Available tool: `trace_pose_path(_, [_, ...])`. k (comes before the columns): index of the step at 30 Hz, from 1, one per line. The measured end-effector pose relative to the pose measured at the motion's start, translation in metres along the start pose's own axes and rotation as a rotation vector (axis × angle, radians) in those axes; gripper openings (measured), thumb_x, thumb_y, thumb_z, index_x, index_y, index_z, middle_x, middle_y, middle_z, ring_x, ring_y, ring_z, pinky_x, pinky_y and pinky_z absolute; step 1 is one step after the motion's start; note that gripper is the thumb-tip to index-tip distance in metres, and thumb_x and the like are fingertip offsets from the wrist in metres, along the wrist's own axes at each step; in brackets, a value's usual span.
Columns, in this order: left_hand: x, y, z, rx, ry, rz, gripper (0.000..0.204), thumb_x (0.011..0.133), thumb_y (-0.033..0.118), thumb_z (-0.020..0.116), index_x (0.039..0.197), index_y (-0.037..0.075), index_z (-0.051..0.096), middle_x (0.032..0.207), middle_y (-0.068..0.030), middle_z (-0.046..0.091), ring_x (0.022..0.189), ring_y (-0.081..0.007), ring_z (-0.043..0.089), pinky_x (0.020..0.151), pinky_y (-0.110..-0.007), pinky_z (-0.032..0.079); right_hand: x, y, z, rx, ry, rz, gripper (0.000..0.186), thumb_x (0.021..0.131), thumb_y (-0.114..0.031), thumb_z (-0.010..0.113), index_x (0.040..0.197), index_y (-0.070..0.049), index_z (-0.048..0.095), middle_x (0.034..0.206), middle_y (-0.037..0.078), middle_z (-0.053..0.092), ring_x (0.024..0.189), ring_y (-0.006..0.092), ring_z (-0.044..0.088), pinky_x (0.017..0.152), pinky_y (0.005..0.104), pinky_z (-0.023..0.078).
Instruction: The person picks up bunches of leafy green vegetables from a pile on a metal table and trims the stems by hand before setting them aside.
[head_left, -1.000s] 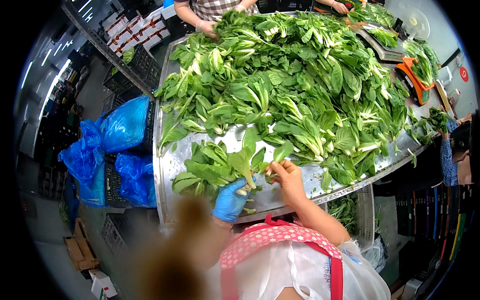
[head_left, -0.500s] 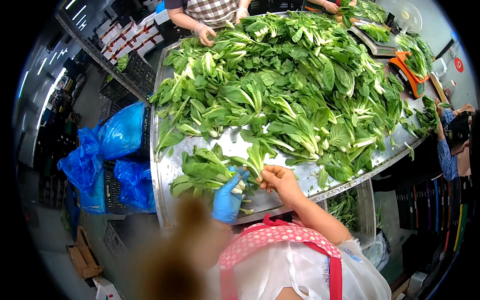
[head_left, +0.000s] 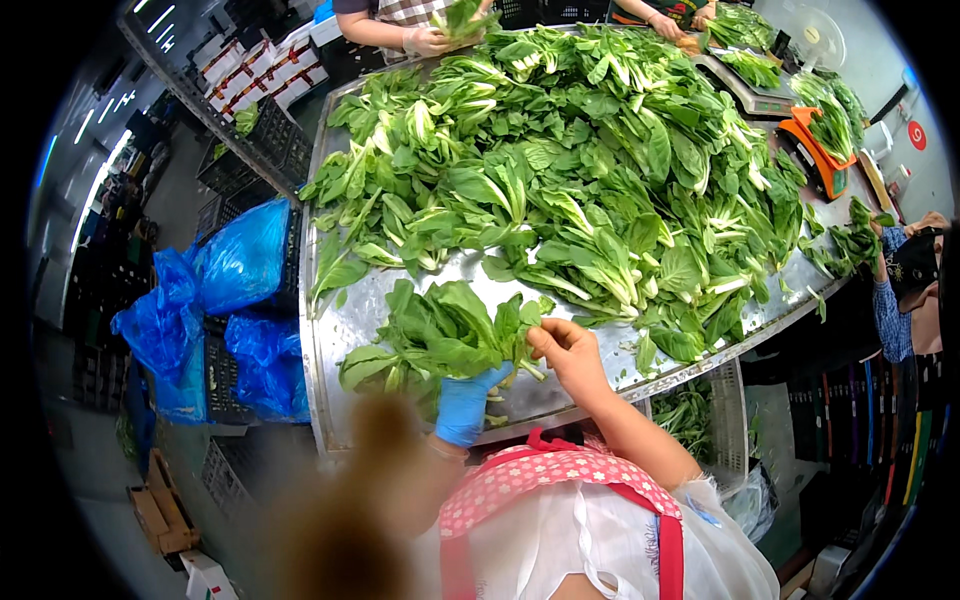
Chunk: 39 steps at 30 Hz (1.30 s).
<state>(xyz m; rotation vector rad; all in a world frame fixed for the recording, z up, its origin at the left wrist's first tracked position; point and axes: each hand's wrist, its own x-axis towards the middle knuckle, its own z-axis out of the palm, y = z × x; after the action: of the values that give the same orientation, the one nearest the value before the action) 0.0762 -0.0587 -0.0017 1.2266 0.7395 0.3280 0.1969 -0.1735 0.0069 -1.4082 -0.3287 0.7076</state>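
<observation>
Head view: left hand (head_left: 462, 408) is clutching likely tender greens (head_left: 450, 325), right hand (head_left: 566, 352) pinching a leaf (head_left: 519, 317); stems (head_left: 534, 371) are seemingly offering safest hold.

Table (head_left: 350, 325): metal, raised rim.
Floor (head_left: 182, 185): grey, left of the table.
Lights (head_left: 117, 155): white strips, one long, far left of the table.
Post (head_left: 205, 103): metal, slanting in the view, by the table's left edge.
Boxes (head_left: 265, 65): white, stacked beyond the table's far left corner.
Wall (head_left: 870, 40): pale, beyond the table's far right corner.
</observation>
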Motion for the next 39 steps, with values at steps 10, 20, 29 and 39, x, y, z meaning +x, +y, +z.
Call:
trace_pose_path(10, [-0.002, -0.004, 0.009, -0.049, -0.107, 0.05, 0.045, 0.073, 0.005, 0.072, 0.114, 0.005, 0.055, 0.106, -0.0039, 0.061, 0.092, -0.0132, 0.057, 0.077, -0.028, 0.048, 0.004, 0.019, -0.005, 0.199, -0.106, -0.017, 0.027, 0.086, -0.009, 0.062, 0.108, 0.001, 0.051, 0.09, 0.004, 0.061, 0.082, 0.0089, 0.056, 0.073, 0.0224, 0.045])
trace_pose_path(20, [0.001, 0.014, 0.006, -0.438, -0.369, -0.215, 0.036, 0.084, 0.002, 0.056, 0.119, -0.001, 0.048, 0.108, -0.0144, 0.059, 0.102, -0.0263, 0.059, 0.085, -0.036, 0.051, 0.003, 0.011, -0.006, 0.494, -0.048, -0.074, 0.027, 0.086, -0.003, 0.058, 0.111, -0.001, 0.045, 0.099, 0.013, 0.063, 0.09, 0.0199, 0.063, 0.081, 0.0289, 0.048])
trace_pose_path(29, [-0.006, -0.005, 0.014, -0.332, -0.424, -0.425, 0.032, 0.082, 0.008, 0.062, 0.111, 0.003, 0.052, 0.092, -0.0079, 0.06, 0.074, -0.0186, 0.06, 0.069, -0.03, 0.051, 0.004, 0.006, -0.02, -0.482, -0.092, -0.396, 0.024, 0.078, -0.016, 0.069, 0.097, -0.005, 0.059, 0.096, 0.006, 0.061, 0.092, 0.0177, 0.055, 0.083, 0.0318, 0.041])
trace_pose_path(39, [0.012, -0.002, 0.011, -0.649, -0.284, -0.443, 0.018, 0.085, 0.015, 0.058, 0.097, 0.002, 0.057, 0.085, -0.0097, 0.061, 0.081, -0.023, 0.058, 0.079, -0.034, 0.047, 0.036, 0.005, -0.119, -1.293, 0.617, -0.574, 0.02, 0.072, -0.017, 0.07, 0.088, -0.007, 0.064, 0.08, 0.007, 0.057, 0.086, 0.0246, 0.054, 0.074, 0.0353, 0.038])
